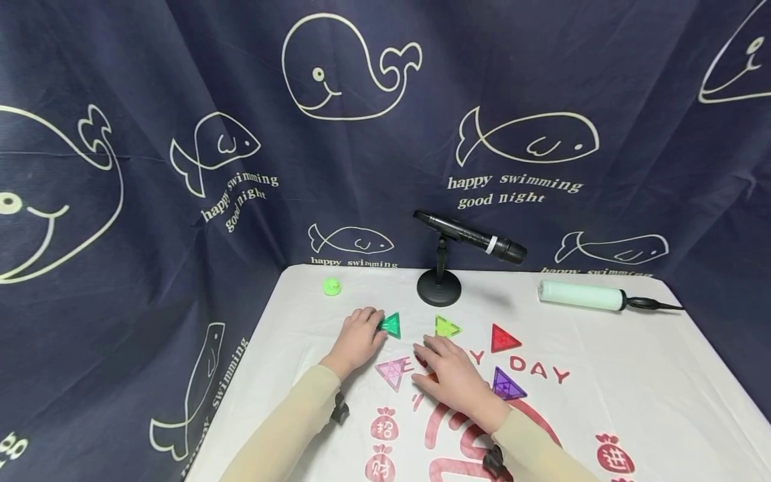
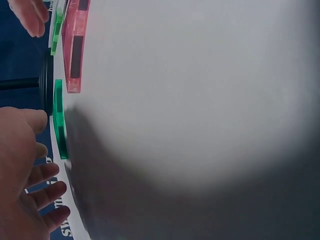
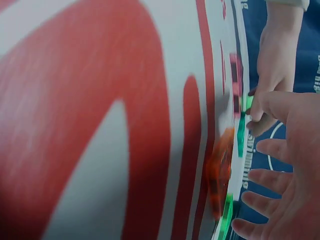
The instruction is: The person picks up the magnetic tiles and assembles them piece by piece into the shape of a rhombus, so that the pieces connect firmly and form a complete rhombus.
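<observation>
My left hand is at the left corner of a dark green triangular tile, its fingers relaxed and overlapping that corner. In the left wrist view, its thumb and spread fingers are beside the green tile. My right hand hovers with loosely spread fingers over an orange tile, which is mostly hidden under it in the head view. A pink triangular tile lies between the hands. Beyond the right hand is a yellow-green triangle; to its right lie a red triangle and a purple one.
A black microphone on a round stand stands at the back of the white, red-printed tablecloth. A small green duck sits back left, a pale green hand pump back right. Dark blue curtain hangs behind.
</observation>
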The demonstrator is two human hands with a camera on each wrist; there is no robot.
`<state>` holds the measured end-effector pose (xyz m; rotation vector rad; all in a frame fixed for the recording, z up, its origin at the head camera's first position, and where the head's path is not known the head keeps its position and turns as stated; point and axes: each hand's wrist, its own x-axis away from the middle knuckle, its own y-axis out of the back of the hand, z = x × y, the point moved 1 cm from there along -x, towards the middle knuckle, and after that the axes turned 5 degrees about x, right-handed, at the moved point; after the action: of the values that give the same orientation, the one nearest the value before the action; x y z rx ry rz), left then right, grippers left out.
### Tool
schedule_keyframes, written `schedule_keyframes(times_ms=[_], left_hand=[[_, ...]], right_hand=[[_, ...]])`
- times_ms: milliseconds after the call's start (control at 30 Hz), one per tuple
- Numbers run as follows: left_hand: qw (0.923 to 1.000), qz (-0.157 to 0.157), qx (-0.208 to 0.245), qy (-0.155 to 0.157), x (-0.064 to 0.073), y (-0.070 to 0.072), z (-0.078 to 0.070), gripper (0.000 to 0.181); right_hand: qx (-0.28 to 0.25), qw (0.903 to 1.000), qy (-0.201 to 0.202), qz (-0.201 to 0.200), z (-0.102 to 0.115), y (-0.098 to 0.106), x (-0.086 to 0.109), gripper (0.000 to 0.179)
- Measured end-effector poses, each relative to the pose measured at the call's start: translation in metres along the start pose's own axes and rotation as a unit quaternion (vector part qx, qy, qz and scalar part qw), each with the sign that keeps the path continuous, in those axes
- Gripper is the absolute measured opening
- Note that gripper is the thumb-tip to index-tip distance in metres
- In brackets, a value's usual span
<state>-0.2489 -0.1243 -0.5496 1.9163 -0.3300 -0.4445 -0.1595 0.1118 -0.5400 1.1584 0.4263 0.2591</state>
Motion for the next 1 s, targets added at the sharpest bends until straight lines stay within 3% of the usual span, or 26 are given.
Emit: schedule_keyframes(times_ms=[300, 667, 1000], left_hand=[[0.9998, 0.002, -0.012, 0.015, -0.004, -0.006, -0.003, 0.044], [0.9991, -0.010, -0.029, 0.029, -0.009, -0.009, -0.008, 0.035], [0.9979, -0.019, -0.046, 0.041, -0.013, -0.013, -0.009, 0.033]], right_hand=[[0.018, 0.9983, 0.054, -0.016, 0.019, -0.015, -0.008, 0.054], [0.045, 0.9984, 0.029, -0.016, 0.037, -0.024, -0.013, 0.047], [0.047, 0.9988, 0.015, -0.005, 0.038, -0.024, -0.013, 0.044]])
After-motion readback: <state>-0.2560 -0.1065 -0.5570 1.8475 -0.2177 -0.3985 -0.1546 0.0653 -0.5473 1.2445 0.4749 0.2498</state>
